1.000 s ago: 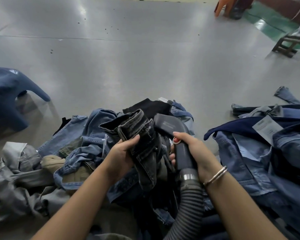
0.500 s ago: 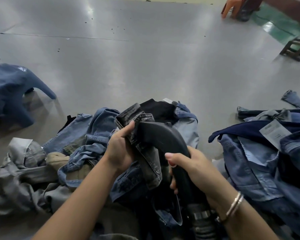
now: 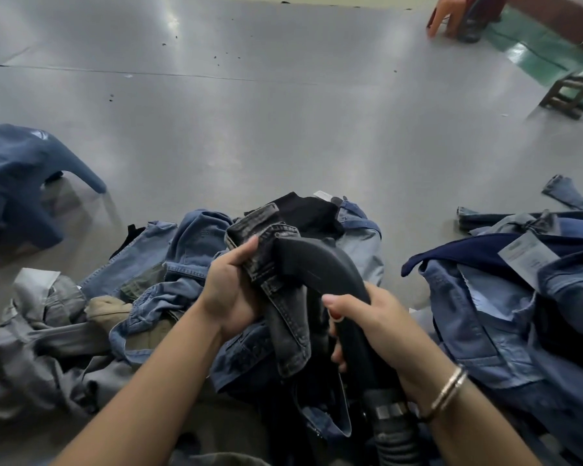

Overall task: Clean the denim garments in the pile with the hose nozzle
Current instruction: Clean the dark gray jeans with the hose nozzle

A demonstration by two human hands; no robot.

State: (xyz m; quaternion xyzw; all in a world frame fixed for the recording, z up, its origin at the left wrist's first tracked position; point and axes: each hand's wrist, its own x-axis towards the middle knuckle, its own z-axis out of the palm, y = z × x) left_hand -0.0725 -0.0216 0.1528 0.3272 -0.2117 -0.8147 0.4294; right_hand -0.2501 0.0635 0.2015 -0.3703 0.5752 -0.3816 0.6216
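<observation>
Above the pile of denim garments (image 3: 189,264) on the grey floor (image 3: 249,129), my left hand (image 3: 231,290) gripped a dark grey washed denim garment (image 3: 276,287), fingers curled behind the bunched cloth and thumb pressed over its front near the waistband. That garment hung lengthwise from my fist down toward me, its upper end folded over at the top. My right hand (image 3: 367,317) was wrapped tight around the black hose nozzle (image 3: 320,264), thumb lying on a small red button. The nozzle's long axis ran from my right hand up and to the left, and its wide mouth pressed against the dark denim just beside my left thumb. Below my right wrist, with its metal bangle (image 3: 448,388), the nozzle joined a ribbed black hose (image 3: 394,438) running off the bottom edge.

A white paper tag (image 3: 525,253) lay on the blue denim heap (image 3: 505,314) at my right; its print was too blurred to read. Another white tag (image 3: 323,195) peeked out at the far side of the middle pile, also unreadable. To the left, a blue plastic stool (image 3: 17,176) stood well apart from the clothes.
</observation>
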